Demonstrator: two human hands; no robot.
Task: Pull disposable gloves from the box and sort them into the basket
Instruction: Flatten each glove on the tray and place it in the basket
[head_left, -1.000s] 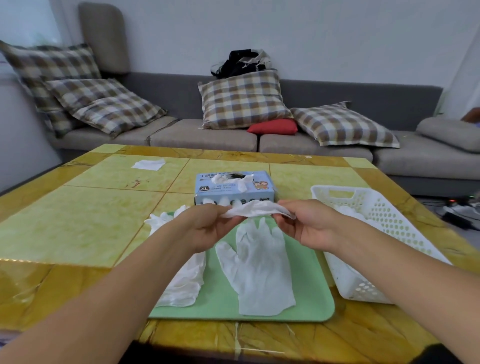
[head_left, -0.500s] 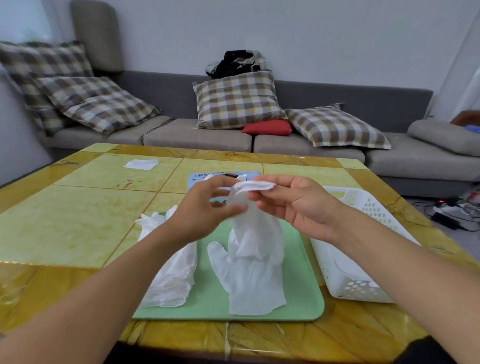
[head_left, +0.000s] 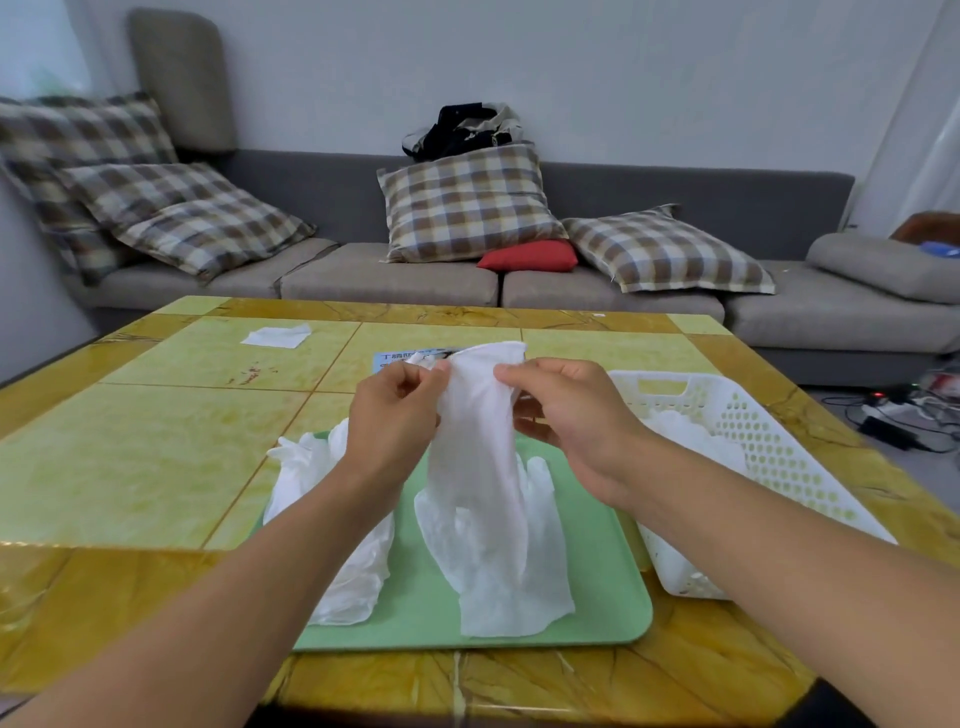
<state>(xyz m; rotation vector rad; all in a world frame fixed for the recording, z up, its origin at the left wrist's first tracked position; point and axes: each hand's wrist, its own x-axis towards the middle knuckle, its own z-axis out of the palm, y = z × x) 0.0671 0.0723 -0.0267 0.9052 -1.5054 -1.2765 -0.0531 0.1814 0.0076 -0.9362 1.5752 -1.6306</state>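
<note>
My left hand (head_left: 392, 415) and my right hand (head_left: 566, 415) pinch the cuff of a white disposable glove (head_left: 478, 431) that hangs down over the green tray (head_left: 597, 618). Its fingers reach another white glove (head_left: 509, 587) lying flat on the tray. A crumpled pile of gloves (head_left: 332, 519) sits at the tray's left side, partly under my left forearm. The blue glove box (head_left: 389, 358) stands behind my hands, mostly hidden. The white perforated basket (head_left: 753, 441) stands right of the tray with white gloves inside.
A white tissue (head_left: 275, 335) lies on the far left of the yellow tiled table (head_left: 130, 457). A grey sofa with plaid cushions runs behind the table. Cables and a power strip (head_left: 893, 421) lie on the floor at the right.
Both hands have lifted the glove from a flat stretch above the tray to a higher hold. It now hangs vertically, and the hands cover more of the box.
</note>
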